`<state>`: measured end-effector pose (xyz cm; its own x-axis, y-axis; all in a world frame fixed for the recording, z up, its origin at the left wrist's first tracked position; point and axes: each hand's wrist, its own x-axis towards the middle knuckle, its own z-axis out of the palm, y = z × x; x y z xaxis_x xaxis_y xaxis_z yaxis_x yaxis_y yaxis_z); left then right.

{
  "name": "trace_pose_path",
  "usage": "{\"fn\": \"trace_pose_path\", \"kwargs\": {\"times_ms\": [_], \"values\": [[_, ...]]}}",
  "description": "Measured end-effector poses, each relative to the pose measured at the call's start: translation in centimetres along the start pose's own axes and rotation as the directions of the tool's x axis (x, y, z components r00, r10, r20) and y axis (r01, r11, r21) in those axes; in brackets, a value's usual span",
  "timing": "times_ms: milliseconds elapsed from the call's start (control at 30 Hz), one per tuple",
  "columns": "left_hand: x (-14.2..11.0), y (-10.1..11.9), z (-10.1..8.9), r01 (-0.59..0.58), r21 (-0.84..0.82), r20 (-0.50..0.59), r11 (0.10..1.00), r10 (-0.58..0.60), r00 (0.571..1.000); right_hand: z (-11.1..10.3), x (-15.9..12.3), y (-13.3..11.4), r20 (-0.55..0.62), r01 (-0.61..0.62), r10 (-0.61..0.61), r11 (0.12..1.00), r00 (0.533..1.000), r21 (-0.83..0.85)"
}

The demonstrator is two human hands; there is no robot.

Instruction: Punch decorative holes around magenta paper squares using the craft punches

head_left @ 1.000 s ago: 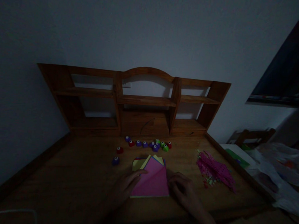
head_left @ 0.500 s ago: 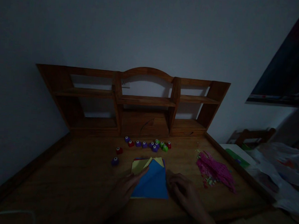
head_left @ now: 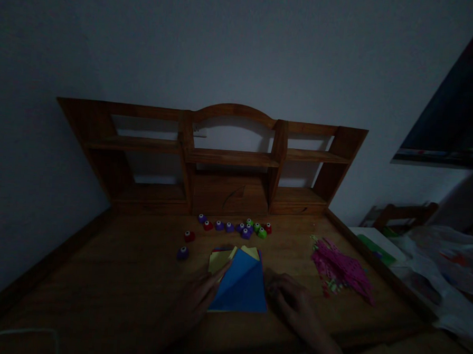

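Observation:
A blue sheet of paper [head_left: 244, 288] with yellow folded flaps [head_left: 250, 251] at its far end lies on a stack of coloured sheets [head_left: 218, 260]. My left hand [head_left: 194, 299] rests on the left side of the paper, fingers stretched out, one lying along the slanted yellow edge. Just off the paper's right edge, my right hand [head_left: 291, 299] rests on the desk with curled fingers. The dim light hides whether anything is between them.
Several small purple, red and green eyed toys [head_left: 246, 233] sit behind the paper. A pink perforated piece [head_left: 343, 267] lies right, over small bits. A wooden shelf unit [head_left: 232, 156] stands at the back. Plastic bags [head_left: 450, 262] and a chair [head_left: 411, 212] are beyond the desk's right edge.
My left hand has slid slightly down and left along the slanted fold. The folded yellow strip shows a little differently at the top. My right hand has barely moved.

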<state>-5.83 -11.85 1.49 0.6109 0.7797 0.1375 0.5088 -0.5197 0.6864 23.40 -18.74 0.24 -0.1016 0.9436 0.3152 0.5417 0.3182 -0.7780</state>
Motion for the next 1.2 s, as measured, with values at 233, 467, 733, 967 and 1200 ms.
{"fn": "trace_pose_path", "kwargs": {"times_ms": [233, 467, 733, 967, 1200], "values": [[0.0, -0.2, 0.0, -0.027, 0.019, 0.022, 0.999, 0.026, 0.999, -0.1, 0.1, 0.0, 0.004, 0.001, -0.001, 1.0, 1.0, -0.004], [-0.2, -0.6, 0.1, -0.03, 0.106, -0.017, 0.994, 0.032, 0.999, -0.1, -0.1, 0.1, 0.007, 0.002, -0.002, 1.0, 1.0, -0.003], [-0.6, -1.4, 0.4, -0.002, 0.187, -0.05, 0.982, 0.012, 0.999, -0.2, -0.2, -0.2, 0.012, -0.028, 0.028, 0.999, 1.0, -0.024], [-0.1, 0.2, 0.8, -0.201, 0.396, 0.136, 0.896, 0.159, 0.978, -0.2, -0.2, 0.2, 0.013, -0.016, 0.016, 1.0, 1.0, -0.003], [-0.2, -1.3, 3.5, -0.345, 0.638, 0.117, 0.688, 0.356, 0.927, -0.6, -0.4, 0.1, 0.016, -0.018, 0.018, 1.0, 1.0, -0.017]]}}
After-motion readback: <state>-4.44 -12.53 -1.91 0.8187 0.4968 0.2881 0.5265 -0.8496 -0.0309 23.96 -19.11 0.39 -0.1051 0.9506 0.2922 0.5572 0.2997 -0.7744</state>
